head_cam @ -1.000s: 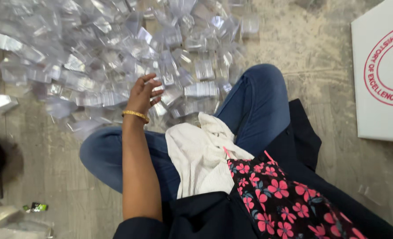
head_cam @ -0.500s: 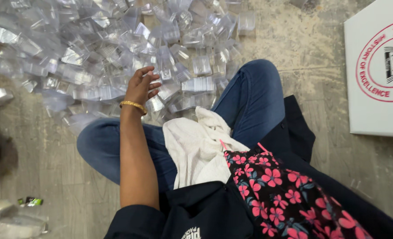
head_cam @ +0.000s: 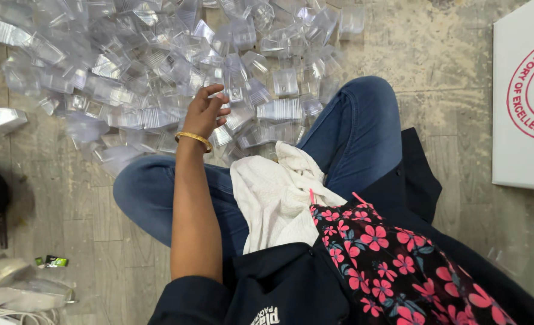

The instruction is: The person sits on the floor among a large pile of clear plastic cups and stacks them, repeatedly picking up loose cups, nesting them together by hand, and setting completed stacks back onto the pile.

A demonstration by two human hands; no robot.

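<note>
Clear plastic pieces (head_cam: 158,66) crowd the floor (head_cam: 435,48) ahead; bare floor lies right, up to a white box (head_cam: 523,120). The left hand (head_cam: 205,113), fingers loosely curled, rests at the pile's near edge, holding nothing visible.

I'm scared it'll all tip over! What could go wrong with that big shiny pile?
The left hand reaches into a loose heap of clear plastic cups; pulling one might make others slide or scatter. Cups lie right beside the knee, so a leg shift could crush some.

left hand (head_cam: 205,112) further into clear containers (head_cam: 158,66)
</note>
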